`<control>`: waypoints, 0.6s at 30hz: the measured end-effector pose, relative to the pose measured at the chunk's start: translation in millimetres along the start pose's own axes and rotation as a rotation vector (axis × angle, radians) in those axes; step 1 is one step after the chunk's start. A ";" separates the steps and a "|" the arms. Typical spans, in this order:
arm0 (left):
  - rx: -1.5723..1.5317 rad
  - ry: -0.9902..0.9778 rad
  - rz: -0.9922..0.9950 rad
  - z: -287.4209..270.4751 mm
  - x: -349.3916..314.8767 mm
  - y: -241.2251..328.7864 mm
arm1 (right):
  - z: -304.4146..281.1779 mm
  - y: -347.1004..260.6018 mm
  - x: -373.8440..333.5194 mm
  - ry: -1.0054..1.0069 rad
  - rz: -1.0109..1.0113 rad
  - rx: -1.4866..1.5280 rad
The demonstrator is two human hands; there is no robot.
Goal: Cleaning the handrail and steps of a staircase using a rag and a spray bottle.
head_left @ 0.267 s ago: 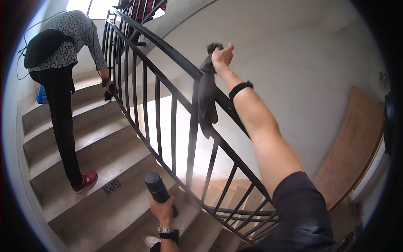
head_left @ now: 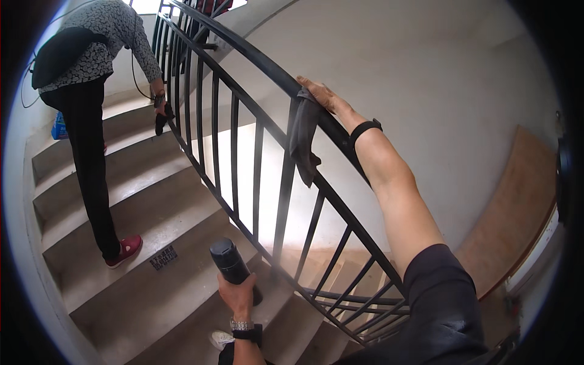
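My left hand (head_left: pixel 236 295), with a metal-banded watch at the wrist, is wrapped round a black cylindrical flask (head_left: pixel 230 261), held tilted over the steps. My right arm stretches across to the stair railing. There my right hand (head_left: pixel 322 96) lies along the top of the black handrail (head_left: pixel 258 58), pressing a dark grey cloth (head_left: pixel 302 134) against it. The cloth hangs down past the rail beside an upright post, its lower end loose. Part of the cloth under the palm is hidden.
Up the stairs a person (head_left: pixel 88 55) in a patterned top bends toward the railing, a hand (head_left: pixel 163 109) with dark cloth at its lower bar. Concrete steps (head_left: pixel 134 292) curve up to the left. A blue package (head_left: pixel 59 128) stands behind the person's leg. Another flight (head_left: pixel 340 274) shows below the railing.
My right hand has come down from above the handrail onto it, laying the cloth over the rail. The left hand keeps its grip on the flask. The view has shifted slightly.
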State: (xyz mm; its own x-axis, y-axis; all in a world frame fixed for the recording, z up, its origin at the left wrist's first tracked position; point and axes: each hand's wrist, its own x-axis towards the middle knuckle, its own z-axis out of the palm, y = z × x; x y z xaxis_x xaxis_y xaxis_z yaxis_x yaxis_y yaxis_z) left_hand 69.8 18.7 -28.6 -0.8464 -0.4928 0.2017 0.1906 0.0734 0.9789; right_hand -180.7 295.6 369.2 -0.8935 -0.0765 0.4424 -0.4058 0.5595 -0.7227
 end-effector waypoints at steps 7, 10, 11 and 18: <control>0.089 -0.051 -0.027 7.8 -6.7 7.4 | -13.9 -43.4 -24.9 -0.108 -0.148 -0.791; 0.069 -0.055 0.015 19.7 -11.1 -3.3 | -27.8 -29.9 -22.0 -0.093 -0.131 -0.723; 0.068 -0.063 0.008 21.9 -14.1 0.4 | -28.4 -25.7 -29.7 -0.124 -0.170 -0.634; 0.003 -0.141 0.000 42.4 -35.9 6.1 | -50.6 -10.2 -118.3 -0.153 -0.082 -0.653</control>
State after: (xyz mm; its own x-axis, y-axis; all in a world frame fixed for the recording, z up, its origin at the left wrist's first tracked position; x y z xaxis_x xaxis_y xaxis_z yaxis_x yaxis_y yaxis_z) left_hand 80.3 73.6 -28.5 -0.9081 -0.3657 0.2039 0.1892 0.0760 0.9790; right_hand -61.1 340.7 351.1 -0.9014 -0.2290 0.3675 -0.3170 0.9272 -0.1998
